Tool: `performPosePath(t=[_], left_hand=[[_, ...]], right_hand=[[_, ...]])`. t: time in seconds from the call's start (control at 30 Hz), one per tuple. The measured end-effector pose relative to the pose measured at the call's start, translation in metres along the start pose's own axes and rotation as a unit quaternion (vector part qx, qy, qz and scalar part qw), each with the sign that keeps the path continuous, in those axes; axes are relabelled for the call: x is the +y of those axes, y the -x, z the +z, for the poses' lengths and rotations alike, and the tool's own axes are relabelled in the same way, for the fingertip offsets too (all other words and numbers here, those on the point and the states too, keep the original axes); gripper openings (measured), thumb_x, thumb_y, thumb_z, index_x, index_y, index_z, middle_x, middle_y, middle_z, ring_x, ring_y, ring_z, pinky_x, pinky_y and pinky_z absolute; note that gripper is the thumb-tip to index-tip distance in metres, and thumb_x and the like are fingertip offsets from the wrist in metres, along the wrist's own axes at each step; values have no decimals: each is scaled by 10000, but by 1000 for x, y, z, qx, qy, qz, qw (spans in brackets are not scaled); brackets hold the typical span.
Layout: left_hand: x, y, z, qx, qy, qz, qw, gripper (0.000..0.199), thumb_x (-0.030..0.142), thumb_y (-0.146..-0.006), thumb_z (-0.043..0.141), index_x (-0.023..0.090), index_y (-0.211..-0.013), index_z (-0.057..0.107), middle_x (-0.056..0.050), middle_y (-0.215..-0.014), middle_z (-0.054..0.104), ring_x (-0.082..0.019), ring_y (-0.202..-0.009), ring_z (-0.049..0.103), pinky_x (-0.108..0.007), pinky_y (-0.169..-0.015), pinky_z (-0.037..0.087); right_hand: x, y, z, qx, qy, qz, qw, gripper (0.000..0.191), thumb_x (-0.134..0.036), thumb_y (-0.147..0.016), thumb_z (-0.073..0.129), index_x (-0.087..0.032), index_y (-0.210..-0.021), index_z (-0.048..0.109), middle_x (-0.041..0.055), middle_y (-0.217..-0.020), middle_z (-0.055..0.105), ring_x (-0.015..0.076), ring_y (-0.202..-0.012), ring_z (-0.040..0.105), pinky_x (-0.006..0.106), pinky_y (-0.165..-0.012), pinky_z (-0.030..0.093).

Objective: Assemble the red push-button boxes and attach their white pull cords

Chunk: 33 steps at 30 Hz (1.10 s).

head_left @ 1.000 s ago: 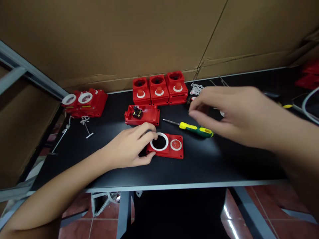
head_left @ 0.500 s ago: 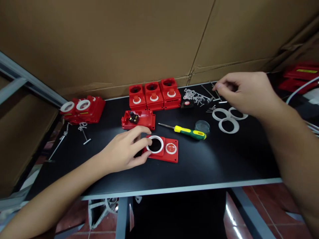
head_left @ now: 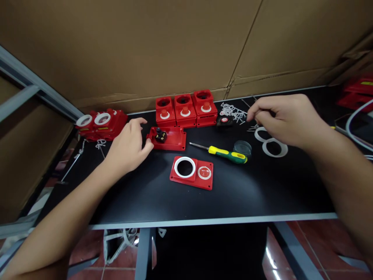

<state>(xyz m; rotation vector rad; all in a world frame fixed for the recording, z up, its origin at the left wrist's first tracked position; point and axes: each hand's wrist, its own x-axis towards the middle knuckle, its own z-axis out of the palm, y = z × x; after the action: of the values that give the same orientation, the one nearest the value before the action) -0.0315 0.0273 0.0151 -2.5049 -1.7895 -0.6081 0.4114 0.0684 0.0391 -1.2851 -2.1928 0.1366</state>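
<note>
Red base tray (head_left: 176, 144) lay open side up on the black tabletop (head_left: 233, 194), just behind the red cover plate (head_left: 196, 178), with a black switch block (head_left: 161, 136) inside its left part. Your left hand (head_left: 128, 146) was at the tray's left end, thumb and fingers spread apart, with nothing seen between them; whether the thumb touched the wall I cannot tell. The step in hand looked to be taking hold of that tray, and the next move seemed to call for closing thumb and fingers on its end without knocking the switch block.

Nearer you, the cover plate lay flat and untouched, a white ring (head_left: 175, 168) and a red button (head_left: 204, 172) on it. To its right lay the screwdriver (head_left: 229, 154), beside a clear disc (head_left: 242, 147). Your right hand (head_left: 284, 118) hung near the loose white rings (head_left: 265, 148), fingers curled and thumb against the forefinger; whether they pinched anything I could not tell. Behind the tray stood three red housings (head_left: 185, 112).
</note>
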Motion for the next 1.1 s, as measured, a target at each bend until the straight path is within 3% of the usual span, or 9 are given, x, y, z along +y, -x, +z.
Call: performPosePath(t=[0.1,0.2,0.43,0.67,0.8,0.9,1.0,1.1], left_hand=[[8,0,-1,-75,28,-22,997,664,389,-980,603,120,-1577,500,-247,-1548,679,-436,-1390,731,-639,-1181,650],[12,-1,-1,-109,38,-12,993,743,395,-935,612,94,-1603,488,-260,-1583,663,-445,-1454,698,-636,-1243,619],[8,-4,5,-92,36,9,995,700,387,-931,637,105,-1562,529,-233,-1516,679,-426,-1413,714,-618,-1260,612],[19,3,1,-105,-5,16,994,723,389,-962,606,56,-1598,511,-249,-1505,623,-440,-1397,707,-623,-1232,629],[25,6,-1,-119,-47,-6,992,754,390,-981,604,52,-1644,482,-258,-1530,579,-445,-1322,731,-646,-1175,656],[30,7,-2,-133,-54,-15,990,754,385,-992,588,54,-1660,471,-262,-1553,564,-437,-1294,749,-623,-1122,684],[33,7,-3,-136,-49,-8,989,739,376,-996,590,63,-1655,475,-260,-1559,568,-439,-1299,755,-606,-1079,702],[35,9,-3,-130,-32,6,991,717,373,-986,617,87,-1632,494,-247,-1544,588,-450,-1332,744,-612,-1079,703]], right_hand=[[5,1,2,13,13,-6,1000,265,-198,-898,554,-273,-776,777,5,-672,751,193,-576,648,338,-617,417],[8,1,3,15,24,-9,1000,266,-222,-892,529,-275,-781,764,8,-698,767,206,-604,669,350,-638,431],[7,1,0,-30,44,0,999,303,-251,-920,489,-260,-828,778,38,-778,813,226,-697,728,362,-705,479],[15,4,-7,-88,70,26,993,245,-265,-940,564,-247,-895,803,76,-837,833,258,-768,751,392,-715,490],[22,3,0,-111,70,11,991,159,-281,-941,644,-238,-920,796,126,-945,849,298,-861,771,434,-812,561],[20,1,10,-106,62,-4,992,177,-341,-1004,684,-232,-1067,809,147,-1057,838,298,-855,760,464,-861,606],[18,0,25,-86,51,-25,995,237,-409,-1047,710,-255,-1207,795,165,-1244,833,358,-1070,790,537,-1024,624],[21,0,40,-77,33,-49,995,201,-434,-1024,752,-297,-1168,783,138,-1336,829,415,-1298,763,610,-1174,587]])
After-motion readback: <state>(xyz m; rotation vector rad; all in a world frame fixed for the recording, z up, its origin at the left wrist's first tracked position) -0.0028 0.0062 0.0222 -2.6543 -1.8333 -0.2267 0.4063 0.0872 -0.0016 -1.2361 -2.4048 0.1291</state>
